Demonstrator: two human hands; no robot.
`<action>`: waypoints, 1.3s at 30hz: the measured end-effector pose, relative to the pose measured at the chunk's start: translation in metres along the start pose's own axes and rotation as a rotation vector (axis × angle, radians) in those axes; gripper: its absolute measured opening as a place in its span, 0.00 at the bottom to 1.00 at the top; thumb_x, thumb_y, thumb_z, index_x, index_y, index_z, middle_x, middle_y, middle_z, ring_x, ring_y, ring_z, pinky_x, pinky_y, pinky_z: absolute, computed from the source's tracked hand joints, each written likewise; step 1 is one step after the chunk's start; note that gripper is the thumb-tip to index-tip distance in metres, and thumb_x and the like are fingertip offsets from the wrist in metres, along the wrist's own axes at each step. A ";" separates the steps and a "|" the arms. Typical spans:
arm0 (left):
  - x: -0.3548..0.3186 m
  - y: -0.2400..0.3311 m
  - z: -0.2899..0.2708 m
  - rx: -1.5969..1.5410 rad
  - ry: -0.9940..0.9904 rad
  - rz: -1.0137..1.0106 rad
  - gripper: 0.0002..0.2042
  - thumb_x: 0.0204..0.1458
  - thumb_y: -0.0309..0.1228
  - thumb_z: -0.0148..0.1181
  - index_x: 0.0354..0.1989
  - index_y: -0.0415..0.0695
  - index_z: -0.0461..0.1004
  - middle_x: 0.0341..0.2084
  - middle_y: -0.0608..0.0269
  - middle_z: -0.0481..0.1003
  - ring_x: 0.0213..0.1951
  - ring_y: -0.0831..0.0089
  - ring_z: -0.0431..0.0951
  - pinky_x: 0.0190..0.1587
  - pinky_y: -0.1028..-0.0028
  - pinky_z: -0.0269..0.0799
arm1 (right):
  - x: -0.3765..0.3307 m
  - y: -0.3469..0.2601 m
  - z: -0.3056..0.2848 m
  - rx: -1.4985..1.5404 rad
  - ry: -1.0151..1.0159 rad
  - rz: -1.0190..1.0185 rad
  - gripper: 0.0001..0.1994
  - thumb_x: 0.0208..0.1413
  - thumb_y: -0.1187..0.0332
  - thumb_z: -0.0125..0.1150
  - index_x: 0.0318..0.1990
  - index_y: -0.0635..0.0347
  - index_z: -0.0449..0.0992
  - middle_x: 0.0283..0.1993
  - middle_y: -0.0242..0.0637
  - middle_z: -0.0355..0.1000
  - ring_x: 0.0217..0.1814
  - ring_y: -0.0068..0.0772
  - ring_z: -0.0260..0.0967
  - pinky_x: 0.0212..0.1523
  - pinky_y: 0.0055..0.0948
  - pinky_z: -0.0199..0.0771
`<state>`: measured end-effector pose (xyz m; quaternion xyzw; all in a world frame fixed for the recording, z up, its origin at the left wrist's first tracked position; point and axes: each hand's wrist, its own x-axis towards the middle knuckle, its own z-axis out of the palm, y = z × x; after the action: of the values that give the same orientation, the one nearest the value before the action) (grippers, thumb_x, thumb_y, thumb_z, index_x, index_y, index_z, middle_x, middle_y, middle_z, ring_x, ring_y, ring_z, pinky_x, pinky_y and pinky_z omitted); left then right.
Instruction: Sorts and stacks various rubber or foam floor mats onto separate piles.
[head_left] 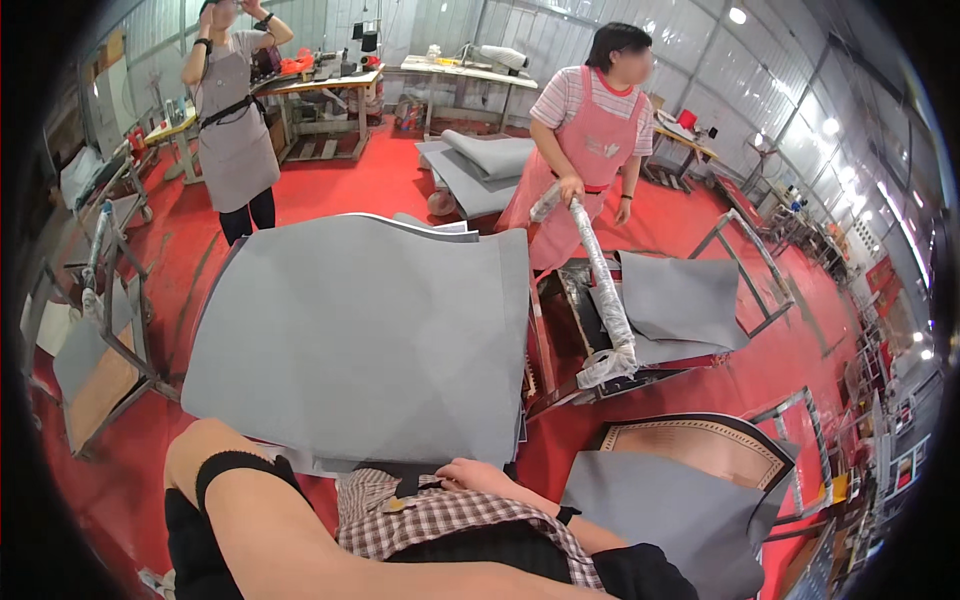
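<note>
A bent bare arm with a black band (245, 460) crosses the lower left, close to me. It runs off the bottom edge, and my left hand is out of view. At my waist, my right hand (470, 475) rests by the top of a brown-and-white checked apron (440, 520). Its fingers point left, loosely extended, with nothing visible in them. A black band circles that wrist. Just beyond lies a wide stack of grey sheets (360, 330), its near edge close to the hand. The sheets' right and far edges are slightly uneven.
A person in a pink apron (602, 135) holds a plastic-wrapped cart handle (600, 265). Beside it are grey sheets (680, 300). Another person in a grey apron (235, 130) raises both hands. More sheets (680, 510) lie lower right; a metal-framed cart (105, 370) stands left.
</note>
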<state>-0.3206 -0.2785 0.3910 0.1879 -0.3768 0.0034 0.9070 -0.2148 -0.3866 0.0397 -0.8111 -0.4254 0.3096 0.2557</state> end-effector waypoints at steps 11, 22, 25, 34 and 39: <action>0.016 -0.006 -0.038 0.323 -0.369 0.509 0.18 0.52 0.34 0.55 0.34 0.24 0.74 0.35 0.32 0.71 0.31 0.53 0.77 0.31 0.67 0.74 | 0.008 0.000 0.014 -0.023 -0.099 -0.040 0.15 0.57 0.58 0.44 0.48 0.52 0.69 0.41 0.41 0.68 0.45 0.43 0.67 0.42 0.37 0.69; 0.003 0.005 -0.030 0.518 -0.064 0.508 0.11 0.42 0.30 0.65 0.20 0.34 0.71 0.23 0.49 0.72 0.25 0.64 0.73 0.25 0.74 0.70 | 0.006 0.001 0.003 -0.077 -0.030 0.007 0.14 0.56 0.60 0.46 0.46 0.54 0.70 0.42 0.42 0.68 0.45 0.46 0.67 0.44 0.38 0.68; 0.026 0.051 -0.038 0.842 -0.607 0.338 0.11 0.43 0.31 0.65 0.23 0.36 0.72 0.25 0.51 0.72 0.27 0.64 0.74 0.27 0.72 0.70 | 0.009 0.003 0.005 -0.083 -0.046 0.026 0.15 0.56 0.59 0.44 0.46 0.53 0.70 0.42 0.41 0.68 0.47 0.44 0.66 0.44 0.37 0.68; 0.024 0.046 -0.061 0.991 -0.758 0.409 0.10 0.45 0.31 0.62 0.27 0.36 0.73 0.26 0.55 0.72 0.28 0.65 0.74 0.28 0.72 0.71 | 0.005 -0.013 -0.003 -0.039 -0.015 0.077 0.15 0.55 0.61 0.44 0.46 0.53 0.71 0.43 0.42 0.67 0.48 0.44 0.66 0.46 0.39 0.66; 0.029 0.028 -0.044 1.068 -0.507 0.708 0.08 0.44 0.29 0.59 0.30 0.37 0.76 0.24 0.59 0.72 0.27 0.68 0.74 0.27 0.75 0.71 | 0.010 -0.010 0.006 0.001 -0.006 0.071 0.14 0.54 0.62 0.46 0.45 0.53 0.71 0.42 0.42 0.68 0.47 0.44 0.66 0.47 0.38 0.66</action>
<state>-0.2740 -0.2417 0.3918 0.4697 -0.5627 0.4407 0.5181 -0.2199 -0.3722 0.0391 -0.8245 -0.3970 0.3212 0.2437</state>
